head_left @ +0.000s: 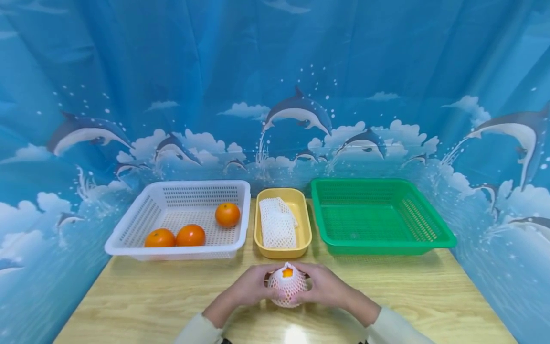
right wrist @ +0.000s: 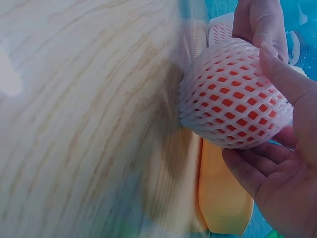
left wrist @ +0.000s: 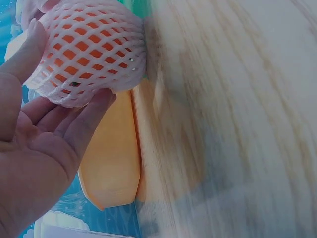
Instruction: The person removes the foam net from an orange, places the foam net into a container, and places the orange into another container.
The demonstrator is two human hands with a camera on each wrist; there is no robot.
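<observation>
An orange [head_left: 287, 273] wrapped in a white foam net sleeve [head_left: 287, 289] sits at the table's front middle, between both hands. My left hand [head_left: 253, 285] grips its left side, thumb toward me and fingers behind. On the right side my right hand [head_left: 321, 285] holds it the same way. At the top the net gathers loosely around a small gap where bare peel shows. Both wrist views show orange skin through the mesh of the net sleeve [left wrist: 91, 49], [right wrist: 233, 99], with its lower end against the table.
A white basket [head_left: 172, 250] with three bare oranges [head_left: 227, 215] stands at back left. The yellow tray [head_left: 304, 224] behind the hands holds flat foam net sleeves [head_left: 278, 229]. At back right is a green basket [head_left: 386, 246]. A dolphin-print curtain [head_left: 275, 71] hangs behind the wooden table [head_left: 163, 296].
</observation>
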